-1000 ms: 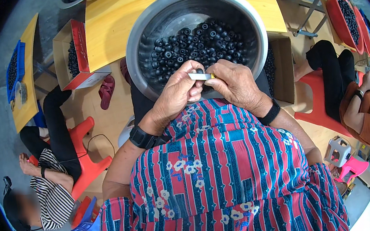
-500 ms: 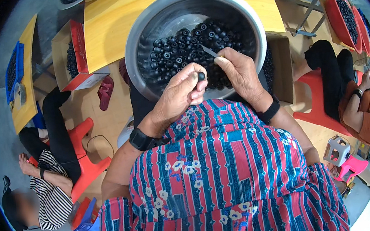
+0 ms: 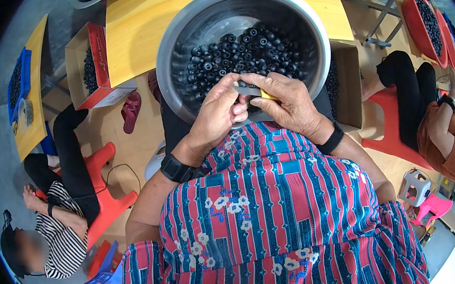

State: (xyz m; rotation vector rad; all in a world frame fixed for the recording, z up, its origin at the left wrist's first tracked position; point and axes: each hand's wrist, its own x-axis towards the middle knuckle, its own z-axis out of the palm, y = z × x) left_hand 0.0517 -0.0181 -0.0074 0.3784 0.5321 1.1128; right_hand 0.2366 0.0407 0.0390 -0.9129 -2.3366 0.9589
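Both hands meet over the near rim of a large metal basin [image 3: 315, 27], which holds many small black cylindrical parts with holes [image 3: 229, 56]. My right hand [image 3: 293, 104] is closed round the yellow handle of a small knife [image 3: 268, 94]. The knife's blade points left, lying against the fingertips of my left hand [image 3: 213, 113]. That hand pinches one small black part [image 3: 242, 84], now mostly hidden behind the blade and fingers.
Behind the basin stands a yellow table [image 3: 133, 35]. Cardboard boxes of black parts flank it, one at left [image 3: 87, 73], one at right [image 3: 349, 85]. Co-workers sit on red stools at left [image 3: 99, 183] and right [image 3: 391, 119]. A red slipper [image 3: 131, 113] lies on the floor.
My right hand has moved left and brought the knife blade onto the black part in my left hand. The co-worker at right has raised their hands.
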